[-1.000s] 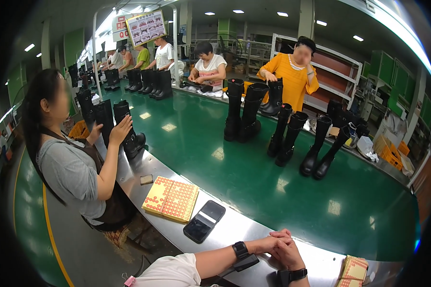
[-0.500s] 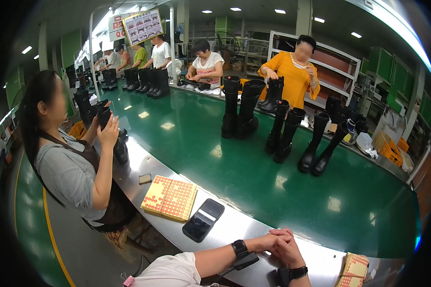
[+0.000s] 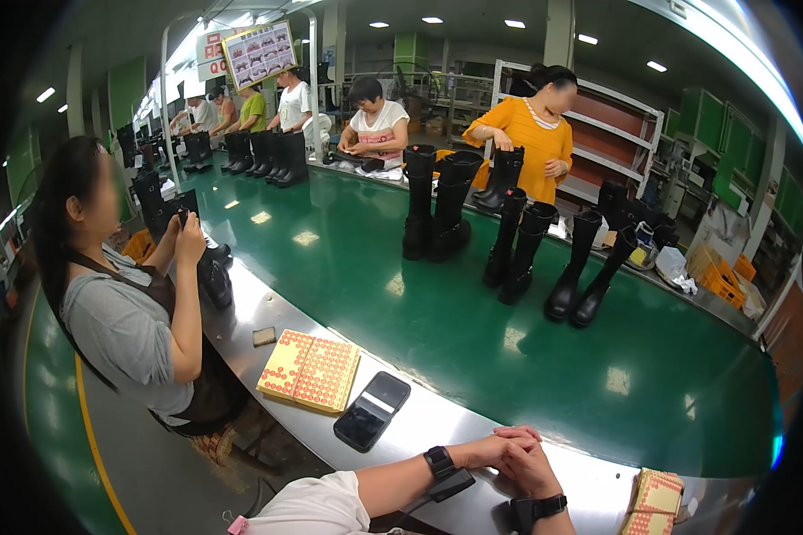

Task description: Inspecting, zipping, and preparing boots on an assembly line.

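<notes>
My left hand (image 3: 484, 453) and my right hand (image 3: 528, 465) are clasped together over the metal edge of the worktable, with fingers closed around each other and no object visible in them. Black bands with dark devices circle both wrists. Left of my hands, a black smartphone (image 3: 372, 412) lies on the metal. Beside it is a banded stack of yellow cards (image 3: 310, 370) with red round marks. A smaller banded stack (image 3: 657, 501) sits right of my right hand. Neither hand touches these things.
Tall black boots (image 3: 437, 205) stand in pairs on the green belt (image 3: 366, 267) ahead. A person (image 3: 134, 294) at the left handles a black boot. Across the belt, a person in orange (image 3: 531, 143) touches another boot. A small grey-brown block (image 3: 264, 337) lies near the cards.
My hands stay clasped. The person at the left has brought their hands closer together at the boot. The person in orange has turned their head right and lowered one hand. The view shifts slightly.
</notes>
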### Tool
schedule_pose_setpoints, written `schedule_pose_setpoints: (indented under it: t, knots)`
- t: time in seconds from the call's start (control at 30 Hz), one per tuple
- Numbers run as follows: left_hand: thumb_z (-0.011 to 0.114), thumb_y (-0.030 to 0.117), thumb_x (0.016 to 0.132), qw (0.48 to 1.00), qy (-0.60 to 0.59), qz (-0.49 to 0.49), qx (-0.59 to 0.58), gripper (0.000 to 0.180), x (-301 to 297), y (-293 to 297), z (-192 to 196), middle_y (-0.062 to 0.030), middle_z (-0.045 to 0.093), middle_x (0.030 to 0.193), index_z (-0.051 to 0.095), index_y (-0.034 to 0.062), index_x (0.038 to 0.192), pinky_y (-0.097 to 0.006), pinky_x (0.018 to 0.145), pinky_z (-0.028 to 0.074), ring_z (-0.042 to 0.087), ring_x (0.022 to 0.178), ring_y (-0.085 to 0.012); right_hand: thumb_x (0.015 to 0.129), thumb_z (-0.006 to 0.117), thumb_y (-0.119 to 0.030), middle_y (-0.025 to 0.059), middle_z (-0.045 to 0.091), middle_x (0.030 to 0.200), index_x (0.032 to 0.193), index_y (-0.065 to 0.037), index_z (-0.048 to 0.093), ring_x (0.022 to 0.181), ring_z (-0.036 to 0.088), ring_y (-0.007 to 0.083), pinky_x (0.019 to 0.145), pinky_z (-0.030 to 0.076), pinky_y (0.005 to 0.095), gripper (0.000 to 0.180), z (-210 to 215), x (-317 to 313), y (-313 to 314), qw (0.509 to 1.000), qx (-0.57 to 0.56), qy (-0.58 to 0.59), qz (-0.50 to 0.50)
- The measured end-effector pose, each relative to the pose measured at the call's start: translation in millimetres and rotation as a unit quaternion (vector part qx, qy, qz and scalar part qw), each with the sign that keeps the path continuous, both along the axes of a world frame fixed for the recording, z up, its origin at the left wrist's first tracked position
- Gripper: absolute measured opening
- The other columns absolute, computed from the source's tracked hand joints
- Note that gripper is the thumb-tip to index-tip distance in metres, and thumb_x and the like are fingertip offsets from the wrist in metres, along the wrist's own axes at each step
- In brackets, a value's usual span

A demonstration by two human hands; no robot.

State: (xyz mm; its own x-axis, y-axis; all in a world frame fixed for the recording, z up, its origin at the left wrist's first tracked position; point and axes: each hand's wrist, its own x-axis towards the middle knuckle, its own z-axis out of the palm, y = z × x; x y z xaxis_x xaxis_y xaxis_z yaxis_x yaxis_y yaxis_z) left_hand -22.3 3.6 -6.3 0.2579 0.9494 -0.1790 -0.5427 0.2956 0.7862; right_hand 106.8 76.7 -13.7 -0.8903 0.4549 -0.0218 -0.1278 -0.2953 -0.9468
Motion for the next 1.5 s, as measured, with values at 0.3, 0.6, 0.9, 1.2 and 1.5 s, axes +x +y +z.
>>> schedule_pose_setpoints:
  t: [0.3,0.6,0.9,1.2,1.5]
  knots:
    - [0.05,0.031,0.099,1.0,0.022,0.014,-0.006,0.037,2.4,4.1,-3.0,-0.0087,0.053,0.112,0.042,0.0127,0.129,-0.031,0.074,0.058,0.062,0.097,-0.0179,0.09,0.064,-0.017,0.0094,0.057,0.121,0.112,-0.001,0.062,0.114,0.053,0.0199,0.101,0.041,0.0323,0.028,0.9,1.1,0.9,1.0,-0.018,0.006,0.003]
    - [0.048,0.037,0.099,1.0,0.017,0.004,0.001,0.038,1.9,6.1,-17.8,-0.0104,0.056,0.112,0.043,0.0115,0.126,-0.035,0.077,0.057,0.064,0.097,-0.0206,0.089,0.065,-0.018,0.0066,0.054,0.116,0.11,-0.001,0.062,0.111,0.053,0.0188,0.1,0.041,0.0312,0.027,6.8,0.5,-1.9,1.0,-0.004,0.015,0.003]
    - [0.048,0.035,0.1,1.0,-0.013,0.006,-0.008,0.033,2.6,3.0,-2.3,-0.008,0.053,0.108,0.039,0.012,0.121,-0.033,0.077,0.057,0.063,0.094,-0.0178,0.09,0.063,-0.02,0.0035,0.051,0.118,0.112,0.0,0.063,0.113,0.049,0.0171,0.102,0.038,0.0297,0.029,5.8,1.4,1.3,1.0,0.015,0.007,0.02]
    - [0.049,0.031,0.099,0.998,0.035,0.053,0.012,0.033,4.3,5.6,-12.8,-0.0047,0.05,0.112,0.041,0.0173,0.128,-0.032,0.073,0.059,0.06,0.102,-0.0165,0.091,0.062,-0.019,0.0033,0.053,0.119,0.112,-0.001,0.065,0.113,0.05,0.0164,0.102,0.037,0.0301,0.028,4.4,1.1,1.9,0.999,0.031,-0.003,0.016]
    - [0.049,0.033,0.099,0.999,0.029,0.03,0.012,0.034,3.1,0.0,-1.0,-0.0076,0.055,0.114,0.05,0.0115,0.125,-0.034,0.073,0.059,0.062,0.1,-0.0175,0.089,0.065,-0.023,0.0074,0.056,0.117,0.112,-0.001,0.061,0.113,0.051,0.0192,0.102,0.039,0.0319,0.032,13.8,0.6,-4.4,1.0,0.002,-0.01,0.001]
